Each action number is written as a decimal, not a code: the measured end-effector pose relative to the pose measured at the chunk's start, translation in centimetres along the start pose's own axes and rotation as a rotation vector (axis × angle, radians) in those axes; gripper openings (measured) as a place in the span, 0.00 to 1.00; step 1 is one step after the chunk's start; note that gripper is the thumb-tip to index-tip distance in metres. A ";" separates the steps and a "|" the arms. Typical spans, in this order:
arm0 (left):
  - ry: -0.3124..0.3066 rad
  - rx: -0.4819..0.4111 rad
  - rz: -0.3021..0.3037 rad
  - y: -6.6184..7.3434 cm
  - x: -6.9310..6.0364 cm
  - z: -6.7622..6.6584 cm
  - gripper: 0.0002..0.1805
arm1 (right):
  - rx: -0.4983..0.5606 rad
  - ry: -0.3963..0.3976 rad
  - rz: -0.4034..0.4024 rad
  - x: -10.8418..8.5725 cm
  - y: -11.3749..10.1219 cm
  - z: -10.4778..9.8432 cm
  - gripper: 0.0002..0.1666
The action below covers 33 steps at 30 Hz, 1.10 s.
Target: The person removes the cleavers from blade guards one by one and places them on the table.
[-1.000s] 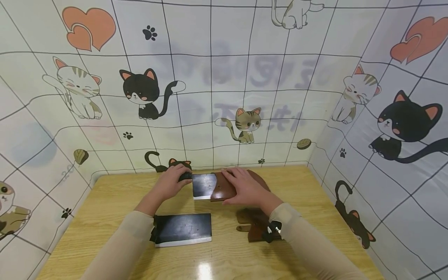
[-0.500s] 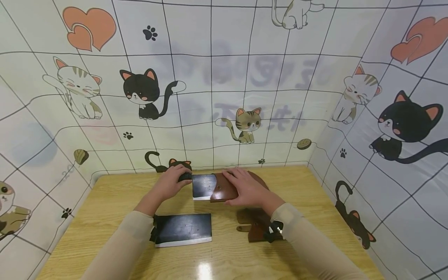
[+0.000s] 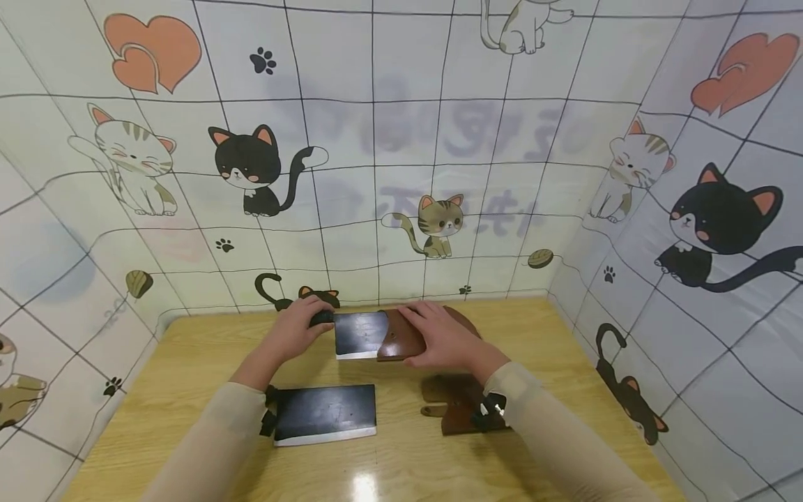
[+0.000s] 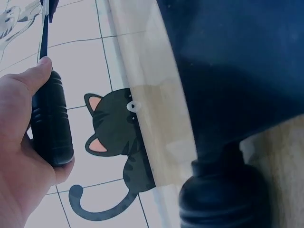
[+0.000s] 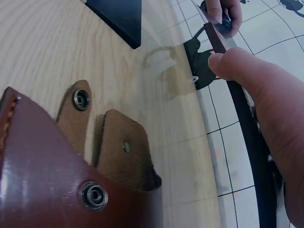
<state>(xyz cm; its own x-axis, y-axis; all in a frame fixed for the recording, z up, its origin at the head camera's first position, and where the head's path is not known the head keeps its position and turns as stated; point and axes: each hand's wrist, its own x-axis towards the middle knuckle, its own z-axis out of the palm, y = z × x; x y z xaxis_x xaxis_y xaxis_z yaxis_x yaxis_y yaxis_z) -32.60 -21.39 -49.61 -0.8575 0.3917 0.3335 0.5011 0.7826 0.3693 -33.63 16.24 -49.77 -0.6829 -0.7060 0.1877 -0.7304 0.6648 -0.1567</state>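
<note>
My left hand [image 3: 296, 329] grips the black ridged handle [image 4: 52, 121] of a cleaver, its thumb lying near the blade end. The cleaver's dark blade [image 3: 359, 333] shows a bright lower edge and runs into a brown leather sheath [image 3: 396, 340]; its far part is hidden inside. My right hand [image 3: 447, 340] holds that sheath, fingers over the top and thumb [image 5: 247, 69] on its near side in the right wrist view. A second cleaver [image 3: 326, 413] lies bare on the table below my left forearm, its black handle [image 4: 223, 197] visible in the left wrist view.
A second brown leather sheath [image 3: 458, 404] lies under my right wrist, with snap studs and strap ends [image 5: 121, 147] showing in the right wrist view. The wooden table [image 3: 401, 460] meets a cat-patterned cloth wall [image 3: 351, 244] at the back and sides.
My left hand has shifted slightly left with the cleaver, and a little more blade shows outside the sheath. My right hand and the sheath stay nearly in place. The head view has shifted slightly.
</note>
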 end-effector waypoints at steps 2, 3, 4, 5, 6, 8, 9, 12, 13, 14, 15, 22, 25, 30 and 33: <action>-0.001 0.004 -0.003 -0.1 -0.1 -0.3 0.19 | 0.000 0.003 -0.008 0.2 0.1 -0.1 0.67; -0.003 0.004 -0.005 -0.1 -0.1 -0.4 0.19 | -0.004 0.005 -0.010 0.3 0.1 -0.1 0.67; -0.006 0.004 -0.007 -0.1 -0.1 -0.4 0.20 | -0.008 0.009 -0.015 0.3 0.2 -0.1 0.67; -0.011 0.009 -0.010 -0.1 -0.1 -0.5 0.21 | -0.019 0.008 -0.016 0.3 0.3 0.0 0.68; -0.015 0.013 -0.015 -0.2 -0.2 -0.5 0.21 | -0.022 0.003 -0.017 0.2 0.4 0.0 0.68; -0.018 0.026 -0.029 -0.2 -0.3 -0.5 0.22 | -0.025 0.001 -0.024 0.0 0.6 0.2 0.68; -0.019 0.033 -0.037 -0.3 -0.4 -0.4 0.22 | -0.028 -0.002 -0.023 -0.1 0.7 0.2 0.67; -0.017 0.048 -0.056 -0.4 -0.7 -0.3 0.23 | -0.022 -0.001 -0.013 -0.4 0.9 0.4 0.67; -0.014 0.050 -0.058 -0.4 -0.7 -0.3 0.23 | -0.020 -0.002 -0.007 -0.5 0.9 0.4 0.67; -0.013 0.051 -0.060 -0.4 -0.8 -0.3 0.23 | -0.021 -0.002 -0.002 -0.6 1.0 0.4 0.67; -0.009 0.052 -0.058 -0.3 -0.8 -0.4 0.23 | -0.017 -0.006 0.006 -0.6 0.9 0.3 0.67; 0.000 0.040 -0.060 -0.2 -0.8 -0.5 0.22 | 0.010 -0.018 0.039 -0.9 0.9 -0.1 0.68; 0.001 0.032 -0.063 -0.5 -1.0 -0.6 0.21 | 0.015 -0.015 0.042 -1.0 1.0 -0.2 0.69; 0.003 0.034 -0.065 -1.0 -1.3 -0.6 0.21 | 0.022 -0.003 0.025 -1.1 1.3 -0.4 0.69; 0.000 0.031 -0.070 -1.0 -1.4 -0.7 0.21 | 0.027 0.004 0.016 -1.2 1.3 -0.5 0.69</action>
<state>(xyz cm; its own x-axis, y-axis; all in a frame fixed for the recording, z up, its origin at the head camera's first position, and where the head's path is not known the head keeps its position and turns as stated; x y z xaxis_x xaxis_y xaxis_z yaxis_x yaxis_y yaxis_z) -31.83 -23.07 -49.89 -0.8902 0.3359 0.3076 0.4364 0.8225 0.3648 -33.77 18.10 -49.70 -0.6948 -0.6940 0.1889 -0.7192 0.6695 -0.1857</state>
